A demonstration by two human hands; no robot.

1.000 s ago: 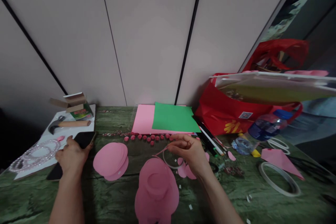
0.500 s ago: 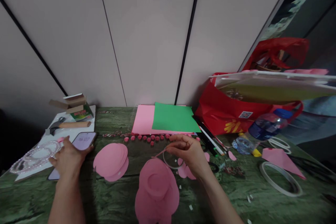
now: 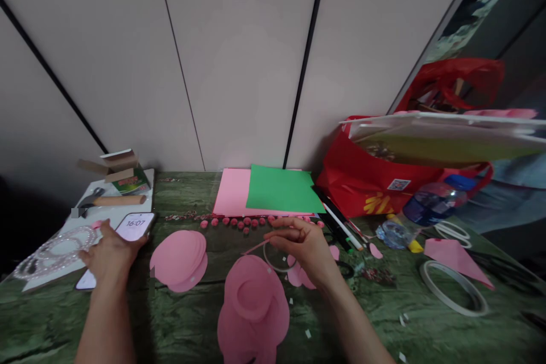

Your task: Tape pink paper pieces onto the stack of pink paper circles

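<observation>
My left hand point(image 3: 111, 253) lies across a phone point(image 3: 133, 226) on the left, thumb at one long edge and fingers at the other, gripping it. The phone's lit screen reads 16:07. My right hand point(image 3: 301, 242) pinches one end of a thin pink paper strip point(image 3: 256, 247). Below that strip lies a stack of pink paper shapes point(image 3: 251, 324) with a round coil point(image 3: 252, 298) on top. A second stack of pink paper rounds point(image 3: 178, 259) lies between my hands. Behind my right fingers, a ring of tape point(image 3: 277, 263) is partly hidden.
Several small pink paper rolls point(image 3: 239, 224) line up before green paper point(image 3: 284, 190) and pink paper point(image 3: 230, 190). On the left are a hammer point(image 3: 119, 200), beads point(image 3: 60, 250) and an opened box point(image 3: 128, 176). A red bag point(image 3: 341, 182), bottle point(image 3: 435, 205) and tape roll point(image 3: 454, 290) stand right.
The phone's screen has become brighter and its time is sharper. The whole view has shifted slightly; both hands keep their places and their grips.
</observation>
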